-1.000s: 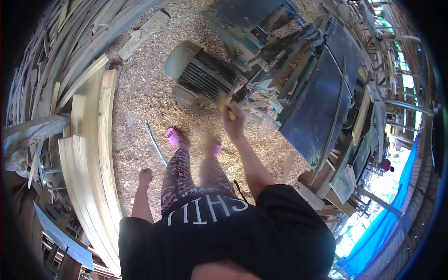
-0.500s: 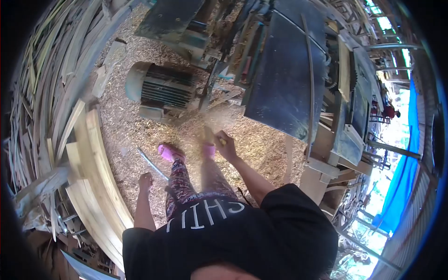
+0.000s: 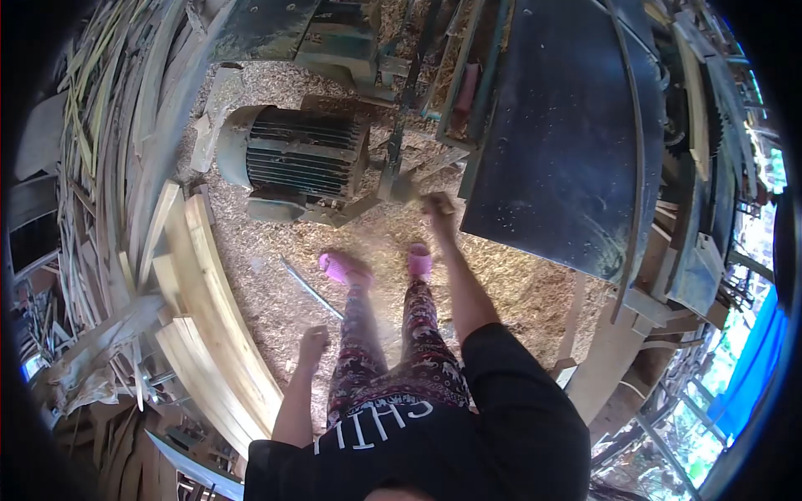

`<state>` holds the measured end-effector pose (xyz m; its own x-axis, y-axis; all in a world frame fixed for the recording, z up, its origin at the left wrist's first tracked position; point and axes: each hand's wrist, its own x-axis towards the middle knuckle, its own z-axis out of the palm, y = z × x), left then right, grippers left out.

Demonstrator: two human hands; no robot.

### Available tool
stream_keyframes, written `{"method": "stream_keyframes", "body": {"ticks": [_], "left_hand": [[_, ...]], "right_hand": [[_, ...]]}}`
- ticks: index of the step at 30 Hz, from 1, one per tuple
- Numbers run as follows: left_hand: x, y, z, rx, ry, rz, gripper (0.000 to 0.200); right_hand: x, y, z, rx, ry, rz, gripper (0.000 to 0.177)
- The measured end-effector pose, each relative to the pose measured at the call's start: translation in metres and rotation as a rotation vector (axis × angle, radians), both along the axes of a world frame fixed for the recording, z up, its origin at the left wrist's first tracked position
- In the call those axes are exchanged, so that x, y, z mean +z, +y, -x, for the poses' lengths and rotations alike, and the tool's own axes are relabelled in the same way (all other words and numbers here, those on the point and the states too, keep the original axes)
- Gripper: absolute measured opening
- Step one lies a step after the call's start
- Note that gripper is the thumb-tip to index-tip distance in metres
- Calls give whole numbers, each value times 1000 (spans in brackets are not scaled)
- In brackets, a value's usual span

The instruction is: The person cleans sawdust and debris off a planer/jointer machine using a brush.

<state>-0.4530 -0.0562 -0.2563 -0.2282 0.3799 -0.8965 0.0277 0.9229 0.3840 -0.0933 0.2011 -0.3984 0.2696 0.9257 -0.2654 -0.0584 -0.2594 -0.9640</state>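
Note:
My right hand point(image 3: 438, 212) is closed around a small tool point(image 3: 404, 188) with a yellowish handle and a flat, pale end; motion blur hides its exact kind. It is held above the chip-covered floor, between the electric motor point(image 3: 292, 159) and the near left corner of the dark metal machine table point(image 3: 560, 150). My left hand point(image 3: 314, 347) hangs low beside my left leg, its fingers curled with nothing seen in them. A thin metal rod point(image 3: 311, 288) lies on the floor in front of that hand.
Pale curved planks point(image 3: 217, 309) lie along my left, with a tall pile of wood strips point(image 3: 125, 108) behind. A toothed saw blade point(image 3: 716, 125) shows beyond the table, beside a board point(image 3: 692, 100). Wood chips point(image 3: 518, 280) cover the ground around my pink shoes point(image 3: 344, 269).
My right hand has moved forward with the tool, closer to the motor's base and the table corner. My feet have shifted, and the whole view has moved nearer the machine.

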Motion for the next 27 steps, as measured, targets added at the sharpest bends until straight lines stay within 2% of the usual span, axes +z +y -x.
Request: {"method": "stream_keyframes", "body": {"ticks": [3, 5, 7, 9, 11, 14, 15, 17, 18, 19, 20, 21, 23, 24, 25, 26, 27], "left_hand": [[-8, -23, 6, 15, 11, 64, 31], [-15, -35, 11, 22, 2, 86, 32], [-23, -31, 9, -81, 118, 79, 28], [-19, -1, -8, -163, 126, 79, 23], [1, 41, -33, -178, 14, -112, 19], [57, 112, -98, -430, -52, -334, 19], [73, 126, -119, -539, -112, -413, 19], [54, 128, -154, -628, -264, -443, 20], [51, 135, -171, -805, -343, -459, 25], [54, 139, -194, -872, -339, -395, 30], [73, 146, -220, -932, -338, -360, 33], [94, 151, -245, -991, -334, -326, 36], [110, 142, -285, -1230, -54, -317, 39], [160, 159, -308, -1475, -86, -197, 38], [129, 131, -298, -1128, -350, -388, 30], [172, 137, -310, -1124, -425, -381, 27], [235, 152, -324, -1121, -498, -364, 24]], "right_hand": [[7, 7, -65, -363, -141, 16, 14], [23, 10, -71, -534, -134, 36, 14], [39, 11, -60, -628, -93, 42, 13], [51, 16, -38, -689, -21, 43, 13], [59, 19, -27, -740, 29, 56, 13], [79, -15, -56, -801, 2, 104, 12], [89, -40, -75, -794, -23, 142, 12], [113, -92, -103, -749, -84, 203, 12], [128, -119, -111, -703, -130, 227, 12], [144, -143, -114, -630, -198, 241, 12], [155, -166, -116, -506, -375, 173, 12], [199, -176, -110, -375, -419, 279, 13], [240, -197, -101, -210, -339, -25, 12], [272, -199, -102, -103, -374, -79, 11], [305, -206, -101, 3, -405, -120, 9], [329, -211, -105, 19, -457, -143, 6], [346, -217, -113, 3, -451, -139, 6]]}}
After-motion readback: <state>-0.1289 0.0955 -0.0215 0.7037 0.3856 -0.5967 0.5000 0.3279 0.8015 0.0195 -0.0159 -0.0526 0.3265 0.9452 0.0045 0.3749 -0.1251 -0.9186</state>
